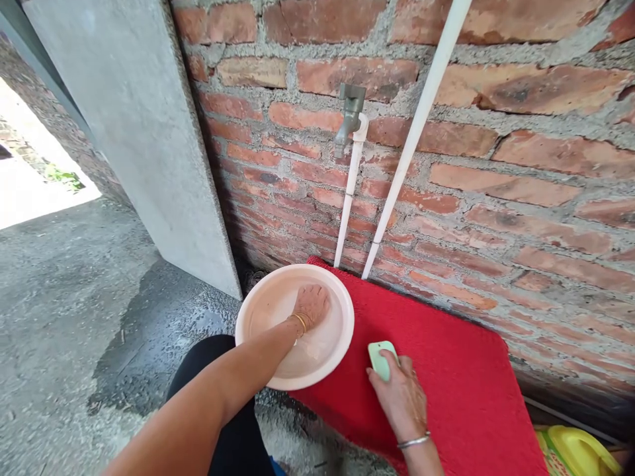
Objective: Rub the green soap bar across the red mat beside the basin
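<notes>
My left hand (312, 306) is down inside a pale pink plastic basin (344, 337), its knuckles upward and a gold bangle at the wrist. Shallow, clear-looking water (270, 311) lies in the basin. The fingers bend down out of sight, so whether they hold anything is hidden. To the right, my right hand (399, 390) grips a pale green scrub brush (378, 354) with rounded corners and a small hole at one end. Its underside faces down and cannot be seen. The brush rests on or just over a red cloth (461, 377), which is spread beside the basin.
A grey metal tap (351, 112) on a white pipe (350, 198) stands against the brick wall (496, 218). A second white pipe (414, 139) rises beside it. Left is a concrete slab (143, 132) near wet floor (149, 330). A yellow container (578, 449) sits lower right.
</notes>
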